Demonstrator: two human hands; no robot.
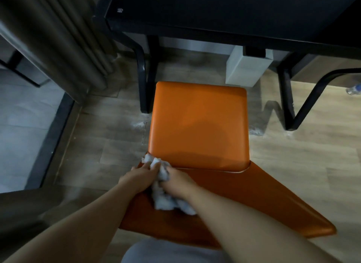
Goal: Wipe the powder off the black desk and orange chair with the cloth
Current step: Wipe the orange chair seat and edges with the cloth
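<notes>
The orange chair (197, 123) stands below me, its seat toward the black desk (224, 12) and its backrest nearest me. A white fluffy cloth (163, 198) is bunched at the left end of the joint between seat and backrest. My left hand (139, 176) grips the cloth's upper part. My right hand (178, 181) holds the same cloth from the right side. The seat surface looks free of powder, as does the visible desk top.
White powder lies on the wooden floor left of the seat (139, 124) and near the right desk leg (256, 131). A grey box (246, 69) sits under the desk. Black desk legs (143, 82) flank the chair. A curtain (64, 37) hangs at left.
</notes>
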